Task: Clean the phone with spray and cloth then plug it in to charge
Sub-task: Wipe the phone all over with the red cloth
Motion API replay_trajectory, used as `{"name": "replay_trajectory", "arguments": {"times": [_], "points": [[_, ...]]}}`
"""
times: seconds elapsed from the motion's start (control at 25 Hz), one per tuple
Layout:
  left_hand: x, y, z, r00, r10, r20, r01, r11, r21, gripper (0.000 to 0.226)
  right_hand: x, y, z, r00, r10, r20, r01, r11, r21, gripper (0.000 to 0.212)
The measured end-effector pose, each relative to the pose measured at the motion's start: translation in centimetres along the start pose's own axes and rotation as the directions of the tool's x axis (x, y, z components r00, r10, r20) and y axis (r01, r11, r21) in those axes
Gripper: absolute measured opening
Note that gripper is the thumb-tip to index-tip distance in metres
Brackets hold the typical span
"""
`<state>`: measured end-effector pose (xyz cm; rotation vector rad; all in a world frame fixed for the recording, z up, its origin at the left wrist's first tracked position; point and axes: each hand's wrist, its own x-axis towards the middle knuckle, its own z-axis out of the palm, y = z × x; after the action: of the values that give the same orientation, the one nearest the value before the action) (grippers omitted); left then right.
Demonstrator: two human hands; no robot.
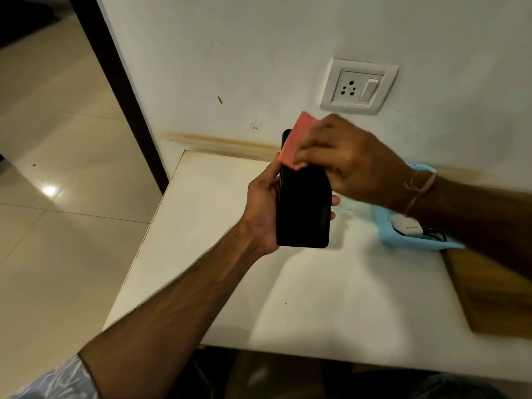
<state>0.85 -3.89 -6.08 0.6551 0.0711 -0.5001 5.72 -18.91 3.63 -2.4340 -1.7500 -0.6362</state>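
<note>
My left hand (263,207) grips a black phone (303,205) by its edges, screen up, above the white table (218,226). A folded pink cloth (293,139) lies against the phone's upper end, and my right hand (348,156) presses it there with curled fingers; the hand is motion-blurred. In a light blue tray (387,237) at the right lies a white charger (407,227) with a dark cable, partly hidden by my right forearm. On the wall above, a white socket plate (358,86) has a switch beside it. No spray bottle is in view.
A wooden board (495,295) lies at the table's right edge. The white wall stands directly behind the table, with a dark door frame (121,90) and tiled floor (57,197) to the left.
</note>
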Motion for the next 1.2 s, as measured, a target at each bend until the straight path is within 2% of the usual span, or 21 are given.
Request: {"name": "replay_trajectory", "arguments": {"times": [0.08, 0.12, 0.2, 0.32, 0.4, 0.48, 0.56, 0.64, 0.72, 0.88, 0.92, 1.0, 1.12, 1.2], "points": [[-0.1, -0.1, 0.2, 1.0, -0.005, -0.011, 0.005, 1.0, 0.009, 0.068, 0.5, -0.1, 0.2, 0.996, 0.088, -0.035, -0.088, 0.996, -0.011, 0.021], [-0.2, 0.0, 0.3, 1.0, -0.012, -0.008, 0.012, 0.999, -0.039, 0.063, 0.3, -0.9, 0.6, 0.997, 0.063, -0.042, -0.063, 0.998, 0.008, 0.023], [-0.3, 0.4, -0.1, 0.999, -0.026, 0.026, 0.029, 0.994, -0.108, 0.06, -1.0, -3.6, 1.6, 0.998, -0.06, 0.011, 0.059, 0.995, 0.082, 0.026], [-0.2, 0.5, -0.5, 0.998, -0.02, 0.052, 0.022, 0.999, -0.037, 0.079, -3.2, -6.6, 2.4, 0.953, -0.259, 0.158, 0.245, 0.964, 0.1, 0.026], [-0.2, 0.5, -0.3, 0.997, -0.025, 0.067, 0.027, 0.999, -0.028, 0.08, -2.8, -5.3, 1.7, 0.929, -0.308, 0.207, 0.292, 0.951, 0.103, 0.028], [0.0, 0.6, -0.2, 0.998, -0.011, 0.059, 0.015, 0.998, -0.063, 0.069, -1.1, -2.4, 0.8, 0.967, -0.222, 0.122, 0.211, 0.973, 0.097, 0.032], [0.0, 0.4, -0.1, 0.999, 0.015, 0.034, -0.015, 1.0, -0.021, 0.068, 0.5, 0.3, -0.5, 0.998, -0.033, 0.05, 0.031, 0.999, 0.035, 0.022], [0.0, 0.2, 0.1, 0.999, 0.016, 0.033, -0.015, 1.0, -0.008, 0.069, 0.8, 0.6, -0.4, 0.995, 0.103, 0.006, -0.103, 0.995, 0.016, 0.017], [0.0, 0.2, 0.1, 1.0, 0.01, 0.02, -0.008, 0.997, -0.08, 0.063, -0.2, -1.3, 0.6, 0.997, 0.073, -0.017, -0.072, 0.997, 0.031, 0.018], [-0.2, 0.8, -0.3, 0.995, -0.051, 0.09, 0.06, 0.994, -0.093, 0.078, -2.7, -4.8, 1.9, 0.968, -0.217, 0.128, 0.211, 0.976, 0.057, 0.028], [-0.1, 0.8, -0.4, 0.993, -0.046, 0.105, 0.058, 0.992, -0.11, 0.074, -2.5, -4.1, 1.5, 0.959, -0.251, 0.134, 0.247, 0.968, 0.047, 0.029], [0.0, 0.5, -0.3, 0.992, -0.023, 0.127, 0.042, 0.988, -0.149, 0.063, -1.6, -1.6, 0.6, 0.983, -0.149, 0.109, 0.148, 0.989, 0.022, 0.032], [0.0, 0.2, 0.0, 0.993, -0.009, 0.114, 0.009, 1.0, -0.008, 0.067, -0.4, 1.0, -0.8, 0.99, 0.11, 0.088, -0.106, 0.993, -0.046, 0.037], [-0.1, 0.4, -0.2, 0.998, -0.004, 0.07, 0.007, 0.999, -0.043, 0.064, -1.1, -0.9, 0.6, 0.993, 0.092, 0.069, -0.089, 0.995, -0.041, 0.038]]}}
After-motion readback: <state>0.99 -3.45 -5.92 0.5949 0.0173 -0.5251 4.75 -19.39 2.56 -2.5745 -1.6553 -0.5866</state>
